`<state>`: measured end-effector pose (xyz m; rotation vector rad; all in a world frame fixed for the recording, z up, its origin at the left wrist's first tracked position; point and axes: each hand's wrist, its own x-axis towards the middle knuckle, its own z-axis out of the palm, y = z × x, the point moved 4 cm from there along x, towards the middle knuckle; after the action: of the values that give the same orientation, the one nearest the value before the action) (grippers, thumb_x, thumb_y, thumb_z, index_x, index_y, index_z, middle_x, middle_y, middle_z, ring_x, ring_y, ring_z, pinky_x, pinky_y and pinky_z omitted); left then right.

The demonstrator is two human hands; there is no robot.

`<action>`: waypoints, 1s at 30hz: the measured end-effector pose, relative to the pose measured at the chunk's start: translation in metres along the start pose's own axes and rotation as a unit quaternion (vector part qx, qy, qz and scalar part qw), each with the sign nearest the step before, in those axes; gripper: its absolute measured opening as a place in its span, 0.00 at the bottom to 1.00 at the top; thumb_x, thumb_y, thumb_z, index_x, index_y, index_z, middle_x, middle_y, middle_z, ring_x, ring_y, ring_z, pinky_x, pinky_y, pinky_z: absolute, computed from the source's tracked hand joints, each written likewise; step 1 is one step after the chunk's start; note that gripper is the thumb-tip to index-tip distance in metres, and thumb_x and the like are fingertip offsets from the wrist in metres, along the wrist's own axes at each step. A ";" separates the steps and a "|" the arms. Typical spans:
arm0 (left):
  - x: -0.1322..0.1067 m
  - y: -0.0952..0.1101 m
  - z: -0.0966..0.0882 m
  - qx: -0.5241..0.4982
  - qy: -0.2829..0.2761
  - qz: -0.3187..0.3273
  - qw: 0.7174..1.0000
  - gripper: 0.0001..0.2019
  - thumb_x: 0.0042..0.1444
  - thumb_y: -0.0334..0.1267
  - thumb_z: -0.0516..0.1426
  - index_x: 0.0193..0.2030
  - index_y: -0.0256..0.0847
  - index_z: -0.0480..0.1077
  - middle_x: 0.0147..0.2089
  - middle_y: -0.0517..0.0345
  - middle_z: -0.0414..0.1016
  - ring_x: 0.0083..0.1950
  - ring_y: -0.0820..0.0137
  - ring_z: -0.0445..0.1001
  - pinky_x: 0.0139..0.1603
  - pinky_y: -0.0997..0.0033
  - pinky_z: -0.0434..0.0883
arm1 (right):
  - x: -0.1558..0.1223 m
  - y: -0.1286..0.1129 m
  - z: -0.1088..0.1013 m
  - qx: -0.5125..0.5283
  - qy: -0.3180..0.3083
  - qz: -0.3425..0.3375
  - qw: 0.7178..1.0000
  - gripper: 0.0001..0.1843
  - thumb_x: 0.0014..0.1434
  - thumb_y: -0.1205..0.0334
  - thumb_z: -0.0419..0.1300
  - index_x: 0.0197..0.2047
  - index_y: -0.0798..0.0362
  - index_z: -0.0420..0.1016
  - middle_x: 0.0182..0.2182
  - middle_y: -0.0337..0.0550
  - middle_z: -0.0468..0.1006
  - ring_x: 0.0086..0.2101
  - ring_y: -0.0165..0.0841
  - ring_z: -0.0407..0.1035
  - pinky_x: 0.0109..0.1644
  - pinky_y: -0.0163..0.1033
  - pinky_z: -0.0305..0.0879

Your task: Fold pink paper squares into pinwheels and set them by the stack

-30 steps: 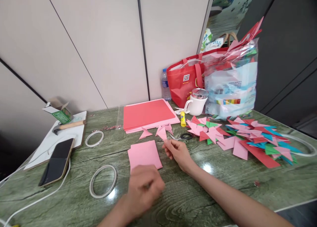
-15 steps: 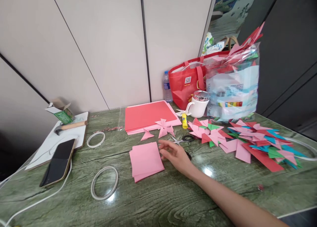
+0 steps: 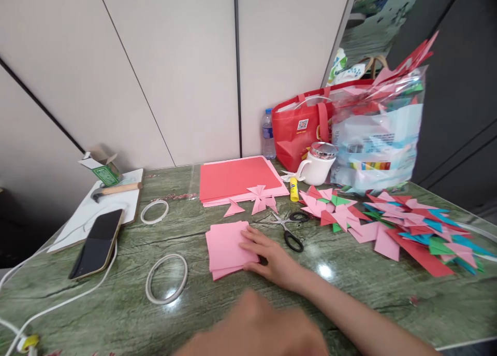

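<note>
My right hand [image 3: 269,256] lies on the right edge of a small stack of pink paper squares [image 3: 225,248] on the green marble table [image 3: 116,314]. Its fingers are spread flat over the top sheet, with the thumb at the stack's near edge. My left hand [image 3: 258,329] is a blurred shape at the bottom of the view, just above the table's near edge; its fingers cannot be made out. Black-handled scissors [image 3: 290,230] lie just right of the stack. A folded pink pinwheel [image 3: 263,197] sits behind it on the edge of a red paper stack [image 3: 235,179].
A pile of folded pink, red, green and blue pieces [image 3: 392,224] spreads at the right. Behind stand a glue stick [image 3: 294,188], white mug [image 3: 316,165], red bag [image 3: 301,128], plastic bag [image 3: 378,136] and bottle [image 3: 268,134]. Two tape rings [image 3: 166,279], a phone [image 3: 99,243] and hammer [image 3: 116,189] lie left.
My right hand has put the pinwheel down by the red paper and come back onto the pink squares. My left hand left the view, then came back in at the bottom.
</note>
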<state>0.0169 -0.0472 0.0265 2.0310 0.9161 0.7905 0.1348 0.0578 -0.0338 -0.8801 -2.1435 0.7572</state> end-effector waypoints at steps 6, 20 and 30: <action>0.070 -0.033 -0.047 0.144 0.109 -0.034 0.983 0.11 0.60 0.34 0.47 0.34 0.41 0.70 0.32 0.59 0.76 0.30 0.73 0.72 0.33 0.76 0.66 | 0.004 -0.010 -0.007 0.016 0.004 -0.002 1.000 0.15 0.54 0.61 0.59 0.47 0.48 0.74 0.54 0.48 0.68 0.59 0.43 0.54 0.59 0.56 0.55; 0.065 -0.053 -0.078 0.195 0.237 -0.034 0.951 0.09 0.56 0.41 0.52 0.33 0.39 0.71 0.28 0.59 0.73 0.26 0.73 0.68 0.27 0.75 0.65 | 0.007 -0.014 -0.028 0.013 0.181 -0.013 0.983 0.08 0.61 0.64 0.52 0.33 0.52 0.71 0.31 0.44 0.76 0.36 0.34 0.68 0.41 0.41 0.66; 0.066 -0.080 -0.072 -0.026 0.240 -0.115 0.963 0.11 0.46 0.39 0.60 0.38 0.39 0.70 0.41 0.53 0.71 0.26 0.74 0.69 0.27 0.72 0.68 | 0.003 -0.014 -0.037 0.041 0.258 0.046 0.964 0.08 0.62 0.64 0.47 0.36 0.52 0.67 0.34 0.45 0.74 0.37 0.34 0.68 0.43 0.39 0.64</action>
<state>-0.0284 0.0700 0.0122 1.6701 1.3572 1.1867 0.1567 0.0612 -0.0009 -1.0096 -1.6115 0.5780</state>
